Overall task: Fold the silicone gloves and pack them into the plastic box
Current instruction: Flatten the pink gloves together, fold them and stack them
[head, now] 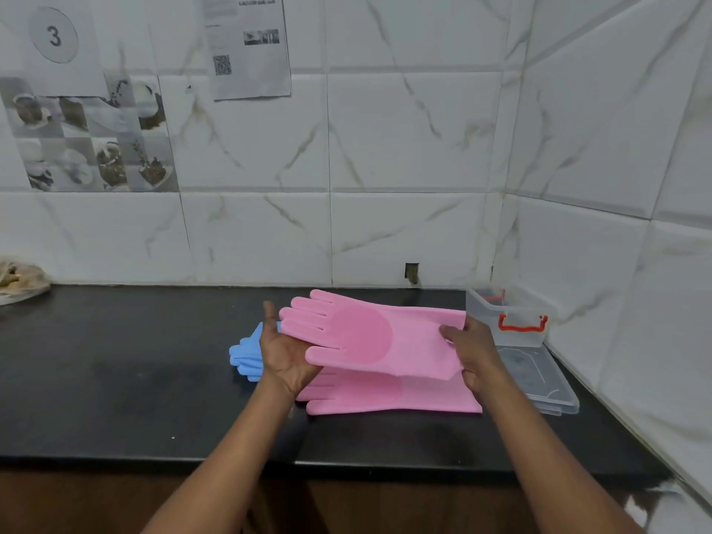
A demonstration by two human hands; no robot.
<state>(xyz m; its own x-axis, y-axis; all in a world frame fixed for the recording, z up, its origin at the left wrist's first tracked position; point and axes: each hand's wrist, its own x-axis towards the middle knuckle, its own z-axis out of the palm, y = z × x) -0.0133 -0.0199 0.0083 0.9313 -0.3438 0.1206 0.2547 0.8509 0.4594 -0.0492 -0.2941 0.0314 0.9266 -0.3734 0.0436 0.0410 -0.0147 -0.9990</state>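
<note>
White marble-look tiles (404,140) lined the corner behind a black counter (115,379), seen from the head camera, with a printed sheet (248,44) carrying a square code and a paper marked "3" (54,34) stuck to the wall. A person stood at the counter's front edge with both bare forearms reaching forward. The left hand (283,354) lay palm up with its fingers spread, supporting the finger end of a pink glove (370,337) held just above the counter. The right hand (472,352) pinched that glove's cuff between thumb and fingers, keeping it stretched out flat with its round bristled palm patch facing up. A second pink glove (389,395) lay flat on the counter directly below, its fingers pointing left. Blue gloves (246,354) rested on the counter just behind the left hand, partly hidden by it. To the right, against the side wall, stood a clear plastic box (508,321) with a red latch (522,323), open, and its clear lid (539,379) lay flat on the counter in front of it, touching the edge of the lower glove's cuff or nearly so. A crumpled bag (19,281) sat at the far left.
</note>
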